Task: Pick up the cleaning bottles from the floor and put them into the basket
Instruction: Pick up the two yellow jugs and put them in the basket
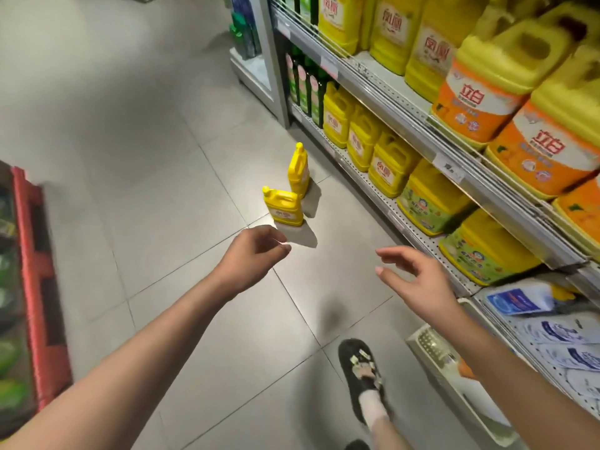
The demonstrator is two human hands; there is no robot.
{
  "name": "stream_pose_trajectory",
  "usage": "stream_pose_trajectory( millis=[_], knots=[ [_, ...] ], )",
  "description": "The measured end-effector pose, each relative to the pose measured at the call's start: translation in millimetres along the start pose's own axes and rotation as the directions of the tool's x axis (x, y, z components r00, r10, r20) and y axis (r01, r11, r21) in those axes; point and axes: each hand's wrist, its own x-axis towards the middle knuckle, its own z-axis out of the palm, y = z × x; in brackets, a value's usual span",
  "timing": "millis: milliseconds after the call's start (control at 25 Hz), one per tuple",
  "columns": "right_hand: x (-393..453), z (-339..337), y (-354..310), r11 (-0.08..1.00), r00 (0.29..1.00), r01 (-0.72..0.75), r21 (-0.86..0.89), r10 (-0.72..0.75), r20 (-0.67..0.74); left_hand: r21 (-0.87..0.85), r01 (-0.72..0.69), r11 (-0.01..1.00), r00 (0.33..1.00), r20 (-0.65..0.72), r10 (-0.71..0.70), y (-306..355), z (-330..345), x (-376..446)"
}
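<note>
Two yellow cleaning bottles stand upright on the grey tiled floor by the shelving. The nearer bottle (283,207) is squat with a label facing me; the farther bottle (299,170) stands just behind it, seen edge-on. My left hand (256,251) reaches forward, just short of the nearer bottle, fingers loosely curled and holding nothing. My right hand (418,280) is stretched out to the right of it, fingers spread, empty. A red basket (32,254) sits at the far left edge, blurred, with green items inside.
Store shelves (454,157) full of yellow and orange detergent jugs run along the right. A grey step or crate (431,349) sits at the shelf foot. My shoe (360,371) is on the floor at bottom centre.
</note>
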Motion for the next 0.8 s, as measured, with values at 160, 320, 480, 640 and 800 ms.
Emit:
stream_pose_trajectory(
  millis=[160,320,480,640,800],
  knots=[
    [60.8,20.6,-24.2,0.997,0.999,-0.032,0.070,0.029,0.038,0.002,-0.020,1.000,1.000,-0.023,0.020,27.2,-36.5,57.3],
    [133.8,44.8,-38.6,0.991,0.997,-0.060,0.116,0.054,0.052,0.038,0.013,0.999,0.999,-0.052,-0.011,47.4,-70.1,129.0],
    [188.2,62.7,-44.1,0.987,0.996,-0.079,0.140,0.073,0.050,0.061,0.033,0.998,0.997,-0.072,-0.029,53.1,-99.7,181.4],
    [239.1,80.4,-39.6,0.991,0.996,-0.091,0.095,0.089,0.023,0.088,0.058,0.994,0.996,-0.069,-0.052,46.8,-118.0,237.6],
    [284.7,103.8,-21.5,0.993,0.995,-0.099,0.066,0.099,0.000,0.050,0.079,0.996,0.995,-0.058,-0.076,33.9,-117.0,303.7]
  ],
)
